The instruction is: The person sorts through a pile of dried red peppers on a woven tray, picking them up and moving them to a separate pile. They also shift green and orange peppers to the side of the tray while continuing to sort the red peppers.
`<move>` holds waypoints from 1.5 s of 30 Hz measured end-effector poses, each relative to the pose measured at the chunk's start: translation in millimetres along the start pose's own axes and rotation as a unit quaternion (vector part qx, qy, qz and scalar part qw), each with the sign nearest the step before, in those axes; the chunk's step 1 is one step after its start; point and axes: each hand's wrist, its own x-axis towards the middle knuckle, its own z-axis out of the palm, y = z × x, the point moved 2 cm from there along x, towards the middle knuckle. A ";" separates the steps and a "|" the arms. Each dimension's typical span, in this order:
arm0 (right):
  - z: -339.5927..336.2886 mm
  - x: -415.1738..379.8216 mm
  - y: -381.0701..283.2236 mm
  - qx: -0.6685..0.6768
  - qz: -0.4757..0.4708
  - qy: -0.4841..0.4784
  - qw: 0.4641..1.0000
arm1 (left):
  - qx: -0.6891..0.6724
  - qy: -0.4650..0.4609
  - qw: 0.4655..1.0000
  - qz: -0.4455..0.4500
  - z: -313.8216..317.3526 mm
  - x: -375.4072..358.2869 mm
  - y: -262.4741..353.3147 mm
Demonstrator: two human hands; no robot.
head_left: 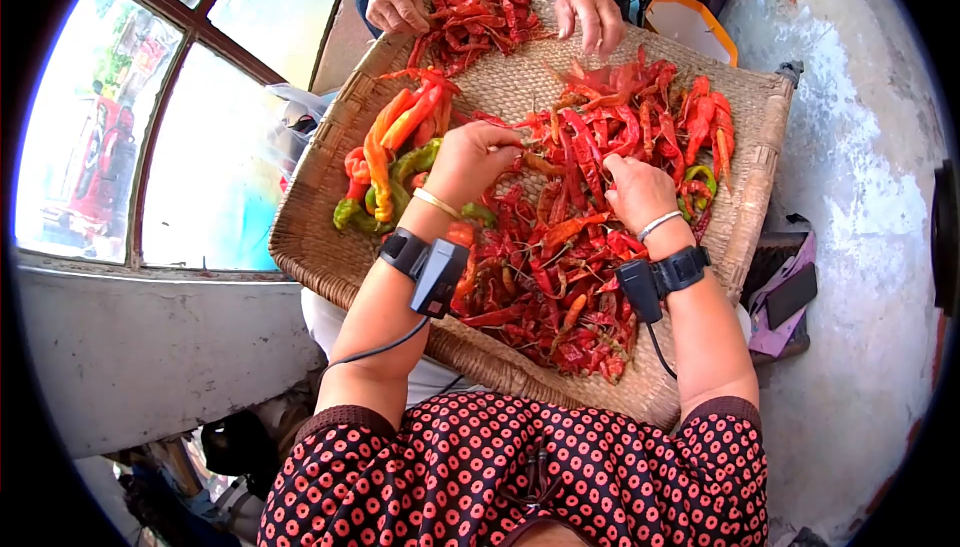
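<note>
Dried red chili peppers [540, 247] lie in a wide heap across a woven basket tray [500, 87]. Over the middle of the heap, my left hand [474, 162] pinches a chili pepper [514, 162] between thumb and fingers. To its right, my right hand [640, 192] is closed at the fingertips just above the red chilies; whatever it pinches is hidden among them. Fresher orange and red peppers [385, 142] and green peppers [415, 162] are grouped on the tray's left side, beside my left wrist.
Across the tray, another person's two hands [396, 2] [590, 9] rest by a smaller chili pile [480, 22]. A window [200, 127] stands on the left, a worn wall [850, 197] on the right. Near the tray's right edge, a dark phone-like slab [791, 297] lies on purple cloth.
</note>
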 end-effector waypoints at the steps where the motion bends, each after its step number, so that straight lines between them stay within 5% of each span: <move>1: -1.8 0.0 0.0 0.002 -0.003 -0.006 1.000 | -0.058 0.006 0.997 -0.059 -2.7 2.5 -0.8; 4: -7.3 -1.6 3.1 0.026 -0.005 -0.011 1.000 | -0.265 -0.035 0.935 -0.233 -14.5 3.4 3.4; 7: -19.2 -0.9 4.6 0.105 0.023 -0.040 0.993 | -0.267 -0.169 0.914 -0.255 -24.6 1.5 2.5; 10: -26.1 -0.4 9.0 0.230 0.057 -0.082 0.968 | -0.313 -0.208 0.892 -0.250 -22.1 -1.3 8.1; 12: -28.8 -0.8 10.1 0.296 0.063 -0.090 0.949 | -0.317 -0.182 0.897 -0.250 -23.2 1.0 5.6; 14: -31.0 -1.6 11.2 0.305 0.055 -0.095 0.946 | -0.441 -0.001 0.881 -0.170 -26.1 8.9 -8.6; 16: -39.1 -4.9 4.2 0.402 0.070 -0.245 0.879 | -0.405 0.051 0.899 -0.159 -18.5 10.1 0.3; 18: -40.5 -6.7 -1.8 0.428 0.073 -0.283 0.855 | -0.218 0.022 0.958 -0.184 -4.1 7.4 8.2; 22: -31.5 -5.3 -6.8 0.514 0.045 -0.242 0.822 | -0.214 -0.291 0.915 -0.179 23.6 -5.4 31.1; 24: -29.3 -3.8 -9.6 0.581 0.074 -0.179 0.791 | -0.257 -0.294 0.916 -0.092 41.2 -14.5 35.4; 26: -21.8 -3.6 -13.8 0.605 0.081 -0.164 0.775 | -0.302 -0.358 0.871 -0.150 48.7 -19.4 39.7; 29: -15.6 -2.2 -19.7 0.662 0.097 -0.094 0.737 | -0.307 -0.341 0.876 -0.149 58.1 -24.3 38.3; 32: -16.3 -0.4 -19.4 0.635 0.104 -0.042 0.764 | -0.361 -0.306 0.860 -0.192 54.2 -22.4 37.8; 34: -14.9 1.9 -9.5 0.601 0.128 -0.041 0.788 | -0.311 -0.237 0.895 -0.215 31.4 -11.6 41.2; 36: -6.4 5.4 1.1 0.415 0.066 0.028 0.907 | -0.441 -0.063 0.865 -0.231 16.5 1.3 27.0; 38: -3.3 4.8 1.8 0.367 0.037 0.054 0.928 | -0.538 0.089 0.806 -0.230 6.1 6.6 13.0; 40: -8.1 3.8 -10.3 0.212 -0.019 0.057 0.975 | -0.423 0.089 0.867 -0.249 6.7 3.2 7.2; 43: -0.2 2.0 -21.8 0.156 0.004 0.048 0.987 | -0.312 -0.096 0.908 -0.264 31.1 -1.8 13.9; 45: 5.7 3.5 -23.5 0.136 0.009 0.071 0.988 | -0.265 -0.128 0.918 -0.266 46.7 -9.8 21.3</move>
